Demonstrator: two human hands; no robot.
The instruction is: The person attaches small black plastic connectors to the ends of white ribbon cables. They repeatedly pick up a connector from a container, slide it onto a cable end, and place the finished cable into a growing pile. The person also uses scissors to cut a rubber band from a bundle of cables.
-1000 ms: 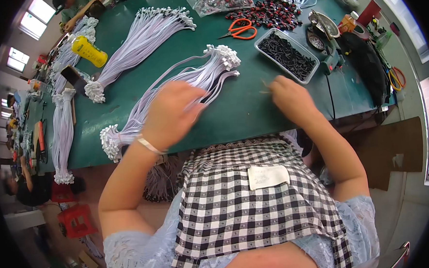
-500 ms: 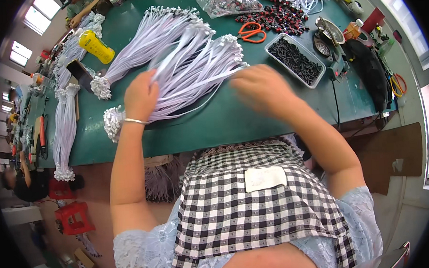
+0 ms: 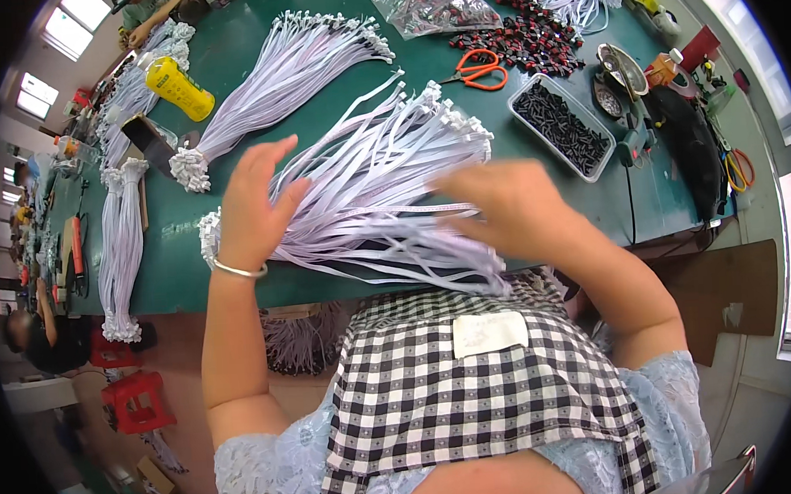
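A fanned bundle of white flat cables (image 3: 365,186) with white connectors at the ends lies on the green table in front of me. My left hand (image 3: 257,205), a bangle at its wrist, is over the bundle's gathered left end, thumb and fingers apart. Above the spread right-hand ends hovers my right hand (image 3: 510,207); its fingers are blurred, so I cannot see whether they grip a cable. Some near cables sag at the table's front edge, also blurred. Behind lies a second cable bundle (image 3: 288,78), neatly gathered.
Orange-handled scissors (image 3: 480,71), a tray of black parts (image 3: 561,126) and a pile of red-and-black pieces (image 3: 528,43) lie at the right. A yellow bottle (image 3: 179,88), a phone (image 3: 150,143) and another cable bundle (image 3: 123,248) are at the left. Another person's arm (image 3: 151,23) shows far left.
The near bundle has been spread wider, some cables swinging toward the table's front edge. My left hand's fingers have opened. My right hand has moved slightly right and nearer to me.
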